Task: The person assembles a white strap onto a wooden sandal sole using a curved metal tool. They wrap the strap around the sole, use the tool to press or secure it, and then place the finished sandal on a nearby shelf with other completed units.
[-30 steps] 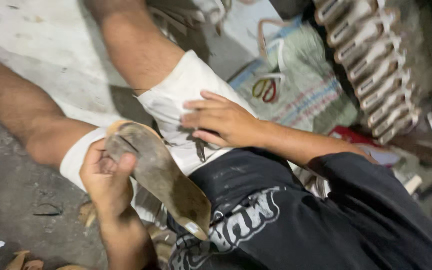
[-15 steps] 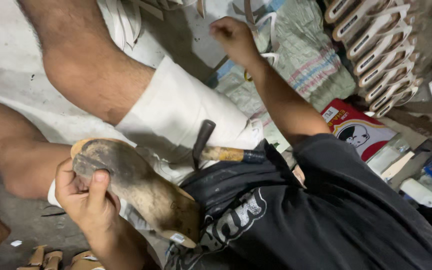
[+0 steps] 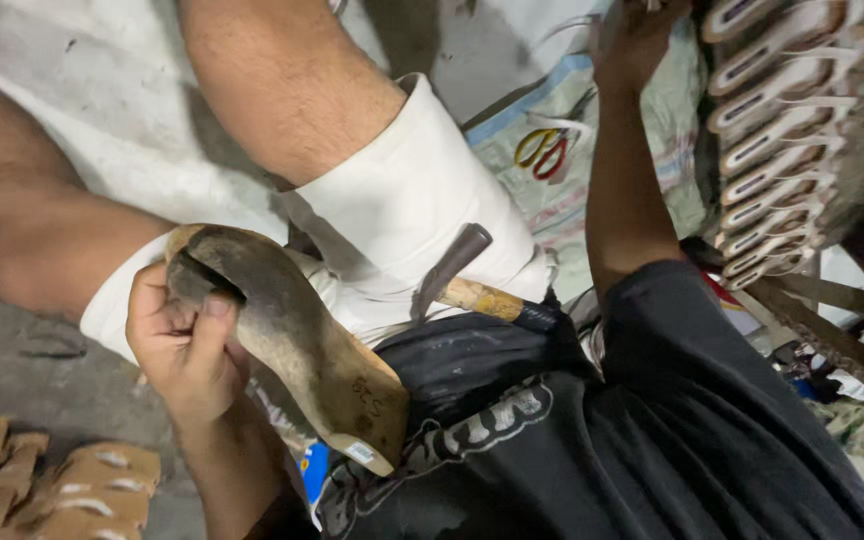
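Right hand (image 3: 637,40) off the lap, now up by the rack (image 3: 782,130).

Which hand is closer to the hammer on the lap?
Left. The left hand grips the shoe last just beside the hammer; the right hand reaches far up, towards the rack of soles.

I see a brown wooden shoe last (image 3: 292,345), worn and dark-smudged on its sole, lying tilted across my lap, toe end up-left, flat heel end down-right. A wooden-handled hammer (image 3: 462,285) rests on my white shorts just beside it.
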